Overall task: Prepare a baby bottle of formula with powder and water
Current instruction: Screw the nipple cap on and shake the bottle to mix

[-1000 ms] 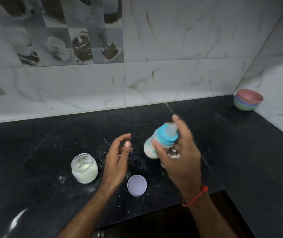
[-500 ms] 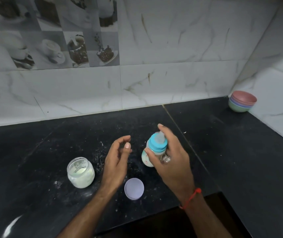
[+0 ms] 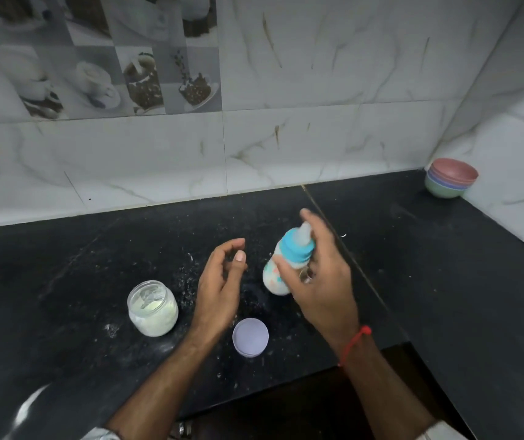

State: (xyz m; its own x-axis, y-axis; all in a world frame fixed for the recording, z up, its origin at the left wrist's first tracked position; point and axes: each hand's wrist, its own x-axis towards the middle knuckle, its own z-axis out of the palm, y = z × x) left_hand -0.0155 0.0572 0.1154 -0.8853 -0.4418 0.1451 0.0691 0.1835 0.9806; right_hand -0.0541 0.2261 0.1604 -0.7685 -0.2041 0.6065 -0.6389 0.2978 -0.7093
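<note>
My right hand [image 3: 321,281] grips a small baby bottle [image 3: 278,276] with a blue collar and clear teat, tilted with the teat up and to the right, above the black counter [image 3: 445,281]. White liquid fills the bottle's body. My left hand [image 3: 219,287] hovers just left of the bottle, fingers curled and apart, holding nothing. An open glass jar of white powder [image 3: 152,308] stands to the left of that hand. A round lilac lid [image 3: 250,337] lies on the counter between my forearms.
Spilled powder specks dot the counter around the jar and under my hands. A stack of coloured bowls [image 3: 450,181] sits in the far right corner against the tiled wall. The counter's front edge runs just below the lid.
The bottle has shifted slightly in my right hand, tilting and moving a little, as in shaking. My left hand stays beside it, holding nothing.
</note>
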